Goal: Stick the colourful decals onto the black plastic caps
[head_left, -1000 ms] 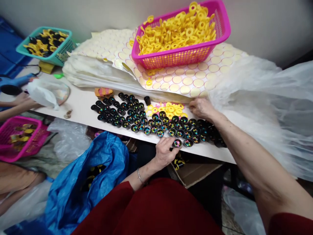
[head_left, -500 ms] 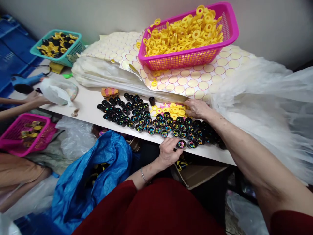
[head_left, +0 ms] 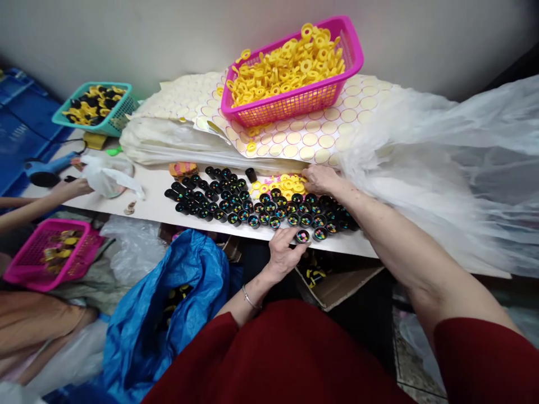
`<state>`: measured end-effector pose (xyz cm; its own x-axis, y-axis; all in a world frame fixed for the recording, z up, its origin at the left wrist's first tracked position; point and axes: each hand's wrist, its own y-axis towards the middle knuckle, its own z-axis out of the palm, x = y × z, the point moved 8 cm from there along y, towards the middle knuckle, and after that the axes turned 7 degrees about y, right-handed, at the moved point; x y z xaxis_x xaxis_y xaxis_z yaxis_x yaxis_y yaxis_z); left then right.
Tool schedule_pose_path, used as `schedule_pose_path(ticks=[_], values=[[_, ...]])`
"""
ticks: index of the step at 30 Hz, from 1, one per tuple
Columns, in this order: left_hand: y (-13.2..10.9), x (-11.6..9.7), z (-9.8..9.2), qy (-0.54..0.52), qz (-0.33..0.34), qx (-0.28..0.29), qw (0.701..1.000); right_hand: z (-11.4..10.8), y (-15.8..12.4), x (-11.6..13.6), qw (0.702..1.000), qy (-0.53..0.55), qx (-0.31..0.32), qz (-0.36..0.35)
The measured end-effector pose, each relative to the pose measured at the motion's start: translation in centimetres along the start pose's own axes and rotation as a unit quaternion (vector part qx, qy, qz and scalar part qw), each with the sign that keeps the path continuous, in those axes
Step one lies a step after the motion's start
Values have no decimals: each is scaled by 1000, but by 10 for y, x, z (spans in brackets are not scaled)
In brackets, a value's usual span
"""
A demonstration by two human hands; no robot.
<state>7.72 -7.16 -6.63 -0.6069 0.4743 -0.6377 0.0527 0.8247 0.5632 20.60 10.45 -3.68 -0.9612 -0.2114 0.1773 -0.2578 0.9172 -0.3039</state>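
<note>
My left hand (head_left: 285, 252) is closed round a small black cup (head_left: 302, 236) at the front edge of the table. Colourful little pieces show inside this cup. Behind it stand many more black cups (head_left: 269, 207) in close rows, most with bright bits in them. My right hand (head_left: 323, 179) reaches over the rows to the right end of a pile of flat yellow rings (head_left: 290, 185). Its fingers are curled down together at the pile, and whatever they pinch is hidden. Small pink pieces (head_left: 273, 182) lie among the rings.
A pink basket (head_left: 286, 112) full of yellow rings stands on sheets of round stickers (head_left: 295, 137). Plastic film (head_left: 442, 146) heaps up at right. At left, a co-worker's hand (head_left: 82, 187) touches a white plastic bag (head_left: 112, 174). Below are a blue sack (head_left: 168, 280) and cardboard box (head_left: 337, 292).
The camera view has shifted, so the table appears further left. My hands stay at the cup and the ring pile. The co-worker's plastic bag has changed shape slightly.
</note>
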Motion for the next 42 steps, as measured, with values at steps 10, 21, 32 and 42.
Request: schedule_pose_path(ticks=[10,21,32,42], values=[[-4,-60,-6,-73,106,15,992,-35,-25,-15,983,106,-136,60],[-8,-80,105,-105,39,189,976,46,-260,-100,726,477,-486,97],[-9,-70,123,-141,-36,228,963,83,-252,-69,745,424,-512,45],[-3,-72,120,-142,-51,239,959,87,-251,-66,770,408,-486,64]])
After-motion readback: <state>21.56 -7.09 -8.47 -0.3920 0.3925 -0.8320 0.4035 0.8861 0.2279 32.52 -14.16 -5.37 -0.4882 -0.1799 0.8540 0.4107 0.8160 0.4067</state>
